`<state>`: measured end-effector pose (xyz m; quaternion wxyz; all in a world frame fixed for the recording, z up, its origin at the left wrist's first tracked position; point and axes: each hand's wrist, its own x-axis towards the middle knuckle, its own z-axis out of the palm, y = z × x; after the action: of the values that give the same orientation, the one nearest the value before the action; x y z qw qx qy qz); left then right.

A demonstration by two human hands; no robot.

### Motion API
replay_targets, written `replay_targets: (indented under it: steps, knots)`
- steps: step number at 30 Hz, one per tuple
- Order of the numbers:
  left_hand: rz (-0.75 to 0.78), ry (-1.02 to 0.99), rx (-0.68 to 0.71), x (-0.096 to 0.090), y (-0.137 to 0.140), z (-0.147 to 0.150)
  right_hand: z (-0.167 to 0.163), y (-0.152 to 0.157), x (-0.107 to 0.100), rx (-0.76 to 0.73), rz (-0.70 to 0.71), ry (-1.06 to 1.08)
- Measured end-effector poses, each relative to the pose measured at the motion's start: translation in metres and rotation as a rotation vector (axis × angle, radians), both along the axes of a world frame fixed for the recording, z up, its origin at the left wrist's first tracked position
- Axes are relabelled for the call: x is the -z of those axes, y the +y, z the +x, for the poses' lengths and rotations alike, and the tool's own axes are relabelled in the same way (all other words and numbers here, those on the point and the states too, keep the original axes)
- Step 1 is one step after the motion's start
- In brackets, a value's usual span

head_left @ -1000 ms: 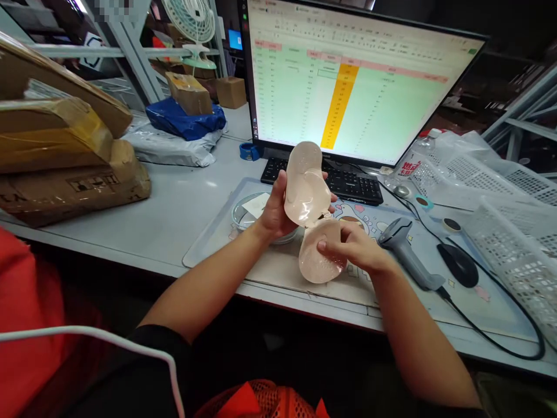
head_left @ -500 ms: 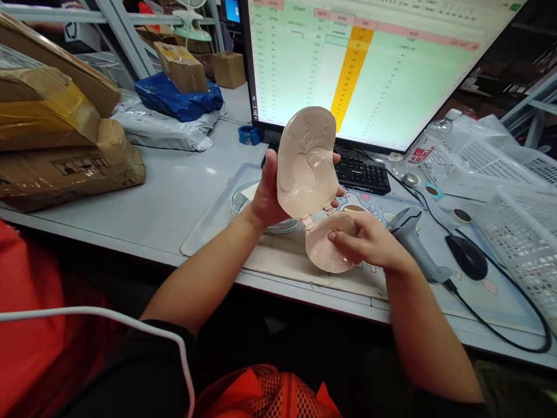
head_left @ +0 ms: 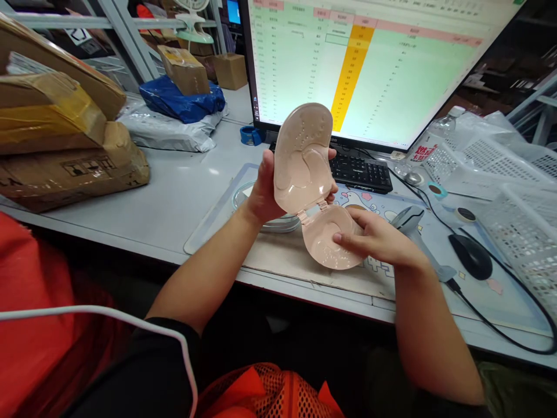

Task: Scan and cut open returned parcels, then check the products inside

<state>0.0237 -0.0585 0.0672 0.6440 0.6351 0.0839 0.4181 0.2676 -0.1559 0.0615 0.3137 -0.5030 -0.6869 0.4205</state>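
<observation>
An open, pale-pink hinged plastic case is held in both hands above the desk mat; the left hand is curved round the larger upper half, thumb along its left edge, fingers passing behind, fingertips showing past the right edge; the right hand pinches the smaller lower half, thumb pressed on its inner face, the fingers beneath partly hidden; two hinge tabs join the halves.

On the desk are one monitor, one keyboard, one mouse, and one barcode scanner near the right wrist; two small cardboard boxes are left of the monitor, one resting on a blue parcel; "com" shows on the monitor's lower bezel; the bottle label bears red Chinese characters; handling symbols mark a large carton; the spreadsheet text is too small to read.
</observation>
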Motion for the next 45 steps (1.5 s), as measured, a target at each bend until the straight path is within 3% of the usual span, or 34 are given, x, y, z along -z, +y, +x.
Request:
replay_targets:
  steps: [3,6,9,13,16,19,23,25,28,30,35,41,45]
  knots:
    - [0.104,0.055,-0.018,0.000,0.005,-0.007,0.004,0.003,0.000,0.109,-0.087,0.152]
    - [0.365,0.253,-0.185,0.003,0.005,-0.006,0.000,0.009,0.005,0.236,-0.114,0.377]
    - [0.624,0.449,-0.411,0.010,0.002,0.001,-0.010,0.018,0.011,0.349,-0.013,0.536]
    - [0.777,0.608,-0.512,0.021,0.001,0.010,-0.022,0.022,0.016,0.383,0.135,0.584]
    - [0.782,0.687,-0.549,0.025,0.004,0.015,-0.027,0.022,0.023,0.383,0.224,0.530]
    - [0.805,0.643,-0.541,0.021,0.005,0.015,-0.025,0.028,0.032,0.445,0.289,0.498]
    - [0.824,0.616,-0.766,0.011,0.001,-0.023,-0.006,0.045,0.040,0.612,0.307,0.571]
    - [0.741,0.790,-0.852,0.014,-0.002,-0.055,0.005,0.053,0.043,0.724,0.269,0.571]
    - [0.554,1.132,-0.748,0.032,-0.008,-0.093,0.013,0.059,0.048,0.805,0.190,0.482]
    - [0.505,1.204,-0.733,0.047,-0.011,-0.103,0.010,0.062,0.054,0.789,0.178,0.418]
    - [0.596,1.069,-0.826,0.068,-0.020,-0.098,-0.009,0.066,0.068,0.683,0.097,0.446]
    - [0.619,0.986,-0.827,0.076,-0.027,-0.083,-0.025,0.066,0.079,0.732,0.213,0.343]
    - [0.603,0.866,-0.787,0.082,-0.035,-0.062,-0.053,0.057,0.089,0.598,0.271,0.262]
